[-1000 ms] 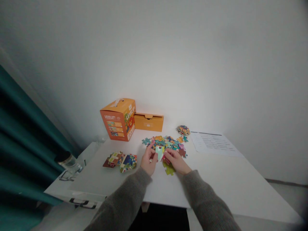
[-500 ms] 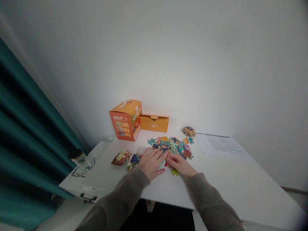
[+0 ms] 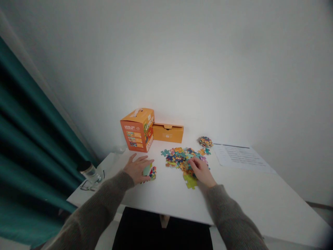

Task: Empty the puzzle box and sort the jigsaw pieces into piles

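Note:
My left hand (image 3: 137,168) is at the left of the table, over a small stack of puzzle pieces (image 3: 153,173). Its thumb and forefinger lie around a pale green and red puzzle piece (image 3: 147,169), while the other fingers stretch away. Over the right part of a loose heap of puzzle pieces (image 3: 179,156) is my right hand (image 3: 202,170), its fingers pinched together. What they hold, if anything, is hidden. Just below that hand lies a yellow-green puzzle piece (image 3: 190,182).
An orange puzzle box (image 3: 136,133) and a lower orange box (image 3: 168,133) stand against the wall. Behind the heap is a round pile of pieces (image 3: 205,141); printed paper (image 3: 239,158) lies right. A lidded glass jar (image 3: 91,172) and glasses (image 3: 87,186) are far left.
My left hand has moved left with the pale piece, away from my right hand, onto the left stack. My right hand has shifted slightly up and right over the heap.

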Demonstrator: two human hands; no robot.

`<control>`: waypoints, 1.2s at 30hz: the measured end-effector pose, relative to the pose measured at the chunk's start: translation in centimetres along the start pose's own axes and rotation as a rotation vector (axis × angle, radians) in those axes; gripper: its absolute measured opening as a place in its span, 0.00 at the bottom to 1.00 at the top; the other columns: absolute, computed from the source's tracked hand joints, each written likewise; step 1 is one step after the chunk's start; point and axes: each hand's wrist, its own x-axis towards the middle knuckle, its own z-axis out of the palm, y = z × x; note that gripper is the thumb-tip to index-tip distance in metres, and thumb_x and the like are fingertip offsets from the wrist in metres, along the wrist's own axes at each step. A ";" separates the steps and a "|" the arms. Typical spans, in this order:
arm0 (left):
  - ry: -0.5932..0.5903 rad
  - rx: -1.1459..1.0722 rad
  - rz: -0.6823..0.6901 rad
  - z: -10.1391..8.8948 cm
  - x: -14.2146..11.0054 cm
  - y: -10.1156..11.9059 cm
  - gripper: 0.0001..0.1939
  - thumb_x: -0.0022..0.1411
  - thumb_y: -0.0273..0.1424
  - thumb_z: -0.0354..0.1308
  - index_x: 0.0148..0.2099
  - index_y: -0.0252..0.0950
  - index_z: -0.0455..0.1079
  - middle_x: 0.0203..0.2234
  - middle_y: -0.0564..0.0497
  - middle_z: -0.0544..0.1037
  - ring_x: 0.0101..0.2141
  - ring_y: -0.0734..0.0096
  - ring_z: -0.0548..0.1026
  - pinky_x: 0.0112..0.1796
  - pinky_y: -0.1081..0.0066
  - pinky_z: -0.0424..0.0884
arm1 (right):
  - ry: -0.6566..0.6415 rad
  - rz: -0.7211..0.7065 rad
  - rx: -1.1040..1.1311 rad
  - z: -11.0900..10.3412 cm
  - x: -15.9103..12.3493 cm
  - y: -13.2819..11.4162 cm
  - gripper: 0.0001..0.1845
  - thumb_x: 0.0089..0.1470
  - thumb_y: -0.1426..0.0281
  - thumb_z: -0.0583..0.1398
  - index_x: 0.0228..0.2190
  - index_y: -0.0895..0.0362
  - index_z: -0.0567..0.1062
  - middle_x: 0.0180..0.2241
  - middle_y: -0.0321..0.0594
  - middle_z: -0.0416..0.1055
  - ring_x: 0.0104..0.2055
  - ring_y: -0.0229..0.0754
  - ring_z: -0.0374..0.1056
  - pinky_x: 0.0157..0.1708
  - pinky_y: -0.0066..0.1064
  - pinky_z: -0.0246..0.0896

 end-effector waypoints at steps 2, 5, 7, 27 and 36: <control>-0.021 0.009 0.000 0.7 0.0 0.3 0.33 0.52 0.39 0.63 0.61 0.48 0.65 0.56 0.47 0.74 0.60 0.56 0.65 0.62 0.47 0.36 | 0.027 0.007 -0.024 -0.4 0.1 0.2 0.16 0.60 0.58 0.54 0.28 0.55 0.72 0.23 0.35 0.66 0.26 0.40 0.59 0.27 0.31 0.51; -0.048 0.027 -0.013 1.5 0.0 0.4 0.31 0.51 0.38 0.62 0.59 0.48 0.66 0.55 0.46 0.75 0.59 0.55 0.66 0.62 0.45 0.38 | 0.052 0.001 -0.050 -0.9 0.2 0.4 0.16 0.61 0.59 0.53 0.30 0.55 0.72 0.23 0.35 0.65 0.26 0.40 0.59 0.27 0.31 0.51; -0.067 0.030 -0.018 1.6 -0.1 0.2 0.32 0.51 0.38 0.62 0.60 0.48 0.66 0.55 0.45 0.74 0.58 0.54 0.67 0.61 0.45 0.42 | 0.084 0.005 -0.055 -1.1 0.3 0.6 0.16 0.61 0.58 0.52 0.30 0.56 0.72 0.23 0.36 0.67 0.26 0.41 0.60 0.28 0.31 0.52; 0.310 -0.206 0.127 8.0 10.0 15.2 0.16 0.61 0.33 0.59 0.51 0.39 0.70 0.44 0.44 0.74 0.48 0.54 0.67 0.47 0.56 0.62 | 0.120 -0.083 -0.444 -0.6 0.2 3.2 0.14 0.53 0.76 0.53 0.35 0.55 0.77 0.36 0.44 0.70 0.44 0.49 0.63 0.46 0.40 0.54; 0.331 -0.223 0.137 8.6 9.8 14.3 0.07 0.57 0.29 0.61 0.39 0.39 0.68 0.42 0.46 0.75 0.47 0.56 0.68 0.49 0.55 0.60 | 0.141 -0.111 -0.376 -0.5 0.3 2.5 0.12 0.56 0.74 0.52 0.35 0.55 0.76 0.35 0.43 0.71 0.43 0.48 0.64 0.46 0.39 0.55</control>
